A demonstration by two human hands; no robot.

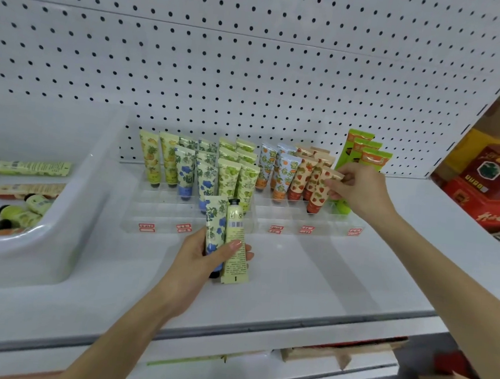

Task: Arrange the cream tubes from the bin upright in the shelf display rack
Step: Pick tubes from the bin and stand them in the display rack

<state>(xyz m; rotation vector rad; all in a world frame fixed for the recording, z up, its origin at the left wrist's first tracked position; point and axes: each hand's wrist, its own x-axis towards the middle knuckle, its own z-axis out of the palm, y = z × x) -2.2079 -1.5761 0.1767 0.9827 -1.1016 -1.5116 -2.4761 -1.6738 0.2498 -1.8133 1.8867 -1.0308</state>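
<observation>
White pegboard point(252, 70) backs the shelf point(295, 276), where the clear display rack point(162, 218) stands beside the bin point(71, 205). The right hand point(359, 189) pinches the crimped end of a strawberry tube point(320, 192), seating it upright in its row. The left hand point(198, 254) grips a blue-flower tube point(215, 225) and a pale yellow tube point(235, 248). Those likely go next into the rack's open front slots, lowered clear of the low front wall.

Patterned tubes point(228, 179) upright in clear rack point(163, 216)

Nothing readable: red labels point(276, 229) on the display rack point(163, 210) are blurred.
</observation>
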